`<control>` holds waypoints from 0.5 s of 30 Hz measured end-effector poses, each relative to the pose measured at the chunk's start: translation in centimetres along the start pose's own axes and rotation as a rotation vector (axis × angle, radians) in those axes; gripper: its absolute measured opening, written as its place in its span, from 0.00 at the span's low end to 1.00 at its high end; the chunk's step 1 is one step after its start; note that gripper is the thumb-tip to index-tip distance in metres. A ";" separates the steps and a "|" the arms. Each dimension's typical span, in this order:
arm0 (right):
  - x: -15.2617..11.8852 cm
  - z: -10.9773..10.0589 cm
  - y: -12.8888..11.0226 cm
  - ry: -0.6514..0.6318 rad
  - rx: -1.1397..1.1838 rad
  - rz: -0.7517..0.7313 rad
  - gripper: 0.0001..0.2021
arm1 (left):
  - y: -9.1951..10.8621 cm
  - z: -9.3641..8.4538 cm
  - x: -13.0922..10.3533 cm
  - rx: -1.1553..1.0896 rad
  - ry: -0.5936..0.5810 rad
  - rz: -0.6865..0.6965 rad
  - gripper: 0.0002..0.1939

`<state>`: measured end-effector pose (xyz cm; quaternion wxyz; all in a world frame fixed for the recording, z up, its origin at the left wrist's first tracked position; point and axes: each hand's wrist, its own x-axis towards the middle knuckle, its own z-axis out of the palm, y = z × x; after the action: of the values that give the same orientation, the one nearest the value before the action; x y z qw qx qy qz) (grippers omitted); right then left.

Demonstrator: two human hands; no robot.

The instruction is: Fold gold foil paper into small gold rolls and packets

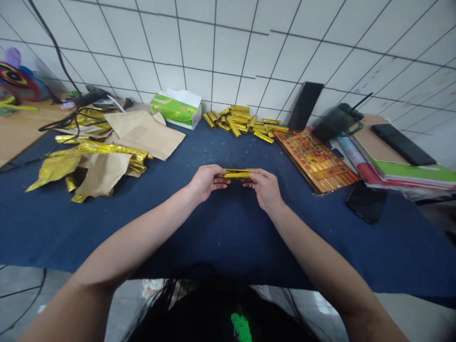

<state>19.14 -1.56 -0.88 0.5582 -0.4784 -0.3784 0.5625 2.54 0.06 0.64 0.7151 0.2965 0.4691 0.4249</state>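
Note:
A narrow piece of gold foil paper (238, 175) is stretched level between my two hands above the blue cloth. My left hand (210, 181) pinches its left end. At the right end, the fingers of my right hand (264, 186) are closed on it. A dark gap shows along the length of the piece. Behind my hands, near the wall, lies a loose pile of small gold rolls (240, 121).
Crumpled gold foil (60, 166) and brown paper (142, 130) lie at the left. A green tissue box (176, 109) stands by the tiled wall. At the right are a patterned gold packet (317, 159), a dark cup (338, 122), notebooks and a phone (366, 202).

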 end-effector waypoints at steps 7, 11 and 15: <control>0.3 -0.3 -0.3 -0.024 0.105 0.068 0.05 | 0.6 -0.2 0.1 0.002 -0.076 -0.075 0.03; 0.4 -0.3 -0.3 -0.017 0.151 0.102 0.04 | 0.8 -0.3 0.1 0.010 -0.109 -0.087 0.04; 0.5 -0.4 -0.4 -0.024 0.179 0.123 0.04 | 0.8 -0.6 0.3 0.038 -0.155 -0.056 0.04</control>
<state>19.68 -1.10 -0.69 0.5586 -0.4421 -0.3031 0.6329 1.79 0.66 0.97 0.7551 0.3288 0.4284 0.3717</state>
